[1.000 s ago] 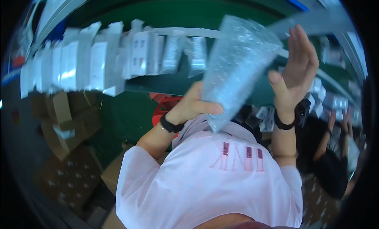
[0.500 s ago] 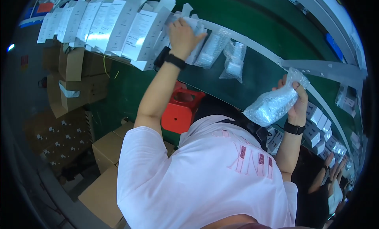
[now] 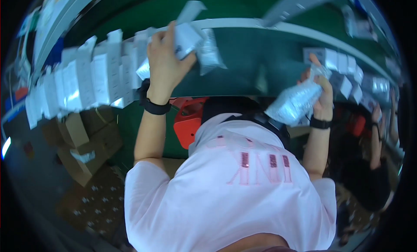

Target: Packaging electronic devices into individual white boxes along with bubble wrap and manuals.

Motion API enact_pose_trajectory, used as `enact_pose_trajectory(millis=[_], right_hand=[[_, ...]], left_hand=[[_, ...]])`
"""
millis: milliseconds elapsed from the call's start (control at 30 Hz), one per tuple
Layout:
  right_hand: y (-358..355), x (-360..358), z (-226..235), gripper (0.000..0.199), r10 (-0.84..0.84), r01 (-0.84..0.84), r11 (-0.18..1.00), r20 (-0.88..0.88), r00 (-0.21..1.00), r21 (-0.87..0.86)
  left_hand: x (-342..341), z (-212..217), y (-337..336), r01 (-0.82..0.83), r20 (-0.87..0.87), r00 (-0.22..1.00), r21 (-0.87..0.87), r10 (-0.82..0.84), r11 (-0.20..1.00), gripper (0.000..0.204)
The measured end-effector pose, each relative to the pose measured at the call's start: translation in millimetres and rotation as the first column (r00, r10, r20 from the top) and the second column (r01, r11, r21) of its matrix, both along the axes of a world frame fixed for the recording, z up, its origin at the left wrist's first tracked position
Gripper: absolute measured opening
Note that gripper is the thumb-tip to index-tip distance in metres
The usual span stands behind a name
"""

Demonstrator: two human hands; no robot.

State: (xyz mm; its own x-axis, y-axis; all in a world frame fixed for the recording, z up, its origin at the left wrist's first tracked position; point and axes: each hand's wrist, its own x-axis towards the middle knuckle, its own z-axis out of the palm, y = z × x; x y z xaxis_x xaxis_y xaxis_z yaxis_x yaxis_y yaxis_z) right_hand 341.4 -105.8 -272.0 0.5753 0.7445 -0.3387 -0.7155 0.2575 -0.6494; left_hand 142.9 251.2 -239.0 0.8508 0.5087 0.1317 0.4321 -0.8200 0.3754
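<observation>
My left hand [image 3: 167,63] grips a white carton [image 3: 186,40] between thumb and fingers, over the far part of the bench. An end flap of the carton stands up open. Just right of it lies a bubble-wrapped pack [image 3: 211,56], partly covered by the carton. My right hand [image 3: 320,92] holds another bubble-wrapped bundle [image 3: 294,102] by its gathered end, its fuller end hanging toward my waist; what is inside cannot be made out. Left of my left hand, several white cartons [image 3: 74,82] stand in a row, some with raised flaps.
The green bench [image 3: 243,56] has a pale rail [image 3: 234,23] along its far side. Small white boxes [image 3: 343,63] sit at the right, near a co-worker's arm [image 3: 376,137]. Below the bench are a red stool [image 3: 184,128] and brown cardboard boxes [image 3: 82,141] at the left.
The view has swung round. My left hand has taken hold of a white carton and lifted it toward the wrapped pack. My right hand keeps its bubble-wrapped bundle.
</observation>
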Motion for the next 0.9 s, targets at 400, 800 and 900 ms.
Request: enact_pose_trajectory(millis=[400, 800, 900], right_hand=[[-67, -22, -47, 0.019, -0.347, 0.376, 0.926, -0.445, 0.826, -0.024], [-89, 43, 56, 0.044, -0.505, 0.476, 0.847, 0.076, 0.860, 0.238], [-32, 38, 118, 0.032, -0.558, 0.454, 0.779, 0.148, 0.816, 0.432]], left_hand=[[163, -104, -147, 0.773, -0.585, 0.621, 0.564, -0.522, 0.290, 0.043], [123, -13, -108, 0.609, 0.373, 0.792, -0.427, -0.483, 0.669, 0.058], [90, -2, -133, 0.546, 0.407, 0.838, -0.614, -0.364, 0.570, 0.054]])
